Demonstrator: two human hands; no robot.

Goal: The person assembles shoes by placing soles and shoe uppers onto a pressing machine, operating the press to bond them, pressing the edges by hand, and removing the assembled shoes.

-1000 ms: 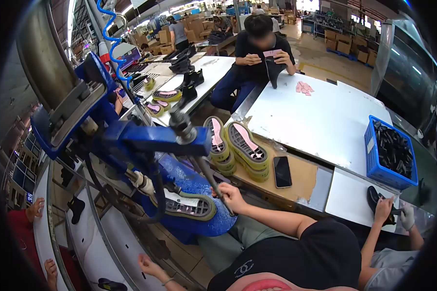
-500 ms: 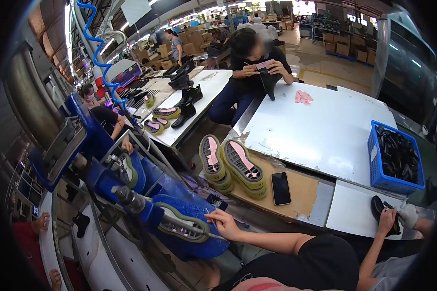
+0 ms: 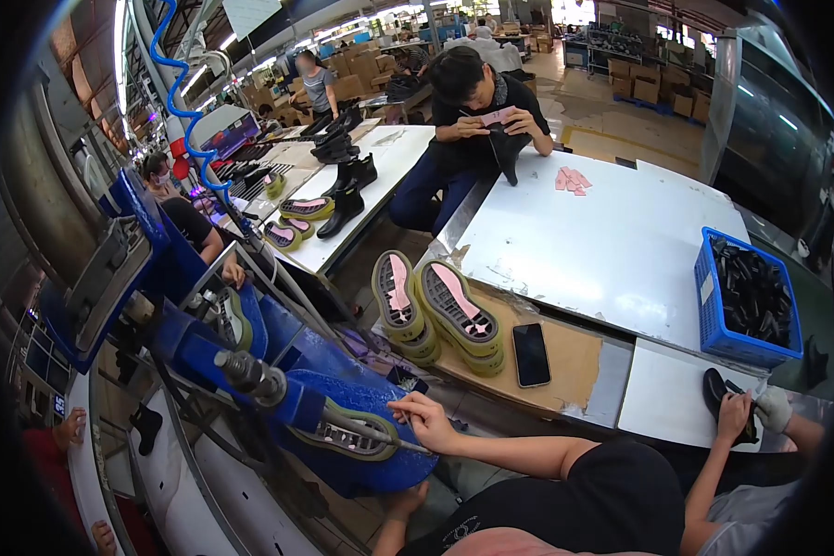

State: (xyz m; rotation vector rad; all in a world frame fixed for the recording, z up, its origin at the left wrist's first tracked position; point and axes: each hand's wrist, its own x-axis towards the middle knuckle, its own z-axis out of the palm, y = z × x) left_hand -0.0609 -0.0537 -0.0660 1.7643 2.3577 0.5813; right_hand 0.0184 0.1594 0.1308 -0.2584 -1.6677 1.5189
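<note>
My right hand (image 3: 423,422) is closed in a pinch over the blue machine bed (image 3: 366,394); anything between the fingertips is too small to make out. Below it, a shoe sole with a pale rim (image 3: 347,434) lies in the bed under a metal rod (image 3: 380,435). A threaded bolt (image 3: 250,375) stands above the bed on the left. At the bed's lower edge is my left hand (image 3: 406,500), its fingers mostly hidden. To the upper right, stacked olive soles with pink inserts (image 3: 454,306) stand on a brown board (image 3: 565,361).
A phone (image 3: 531,355) lies beside the soles. On the white table (image 3: 612,232) are pink pieces (image 3: 572,181) and a blue basket (image 3: 707,306) of black parts. A person (image 3: 477,102) sits opposite; another person's hand (image 3: 735,414) holds a black shoe (image 3: 713,394) at right.
My left hand has come up to the lower edge of the blue bed. My right hand stays pinched near the sole. The view has shifted slightly.
</note>
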